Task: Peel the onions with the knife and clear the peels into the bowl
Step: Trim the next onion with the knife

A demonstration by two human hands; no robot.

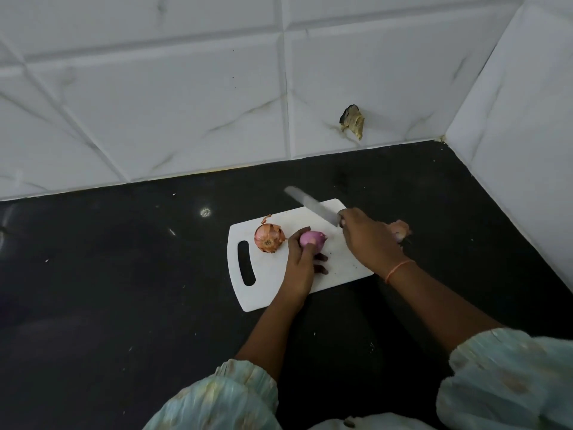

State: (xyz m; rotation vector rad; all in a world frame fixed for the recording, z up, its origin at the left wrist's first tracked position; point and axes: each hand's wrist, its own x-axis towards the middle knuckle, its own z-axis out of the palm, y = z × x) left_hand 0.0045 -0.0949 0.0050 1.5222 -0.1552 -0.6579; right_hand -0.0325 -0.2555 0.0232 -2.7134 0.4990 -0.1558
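White cutting board [273,287] on the black counter [124,290] bears no legible writing; left hand [302,262] grips a peeled purple onion [311,238] beside an unpeeled onion [269,238]; right hand [369,240] grips the knife [311,205], blade angled up-left over the board's far edge.

A black stone countertop [124,290] meets the white tiled wall. A white cutting board [273,287] lies on it near centre. An onion [400,229] sits just off the board's edge at three o'clock.
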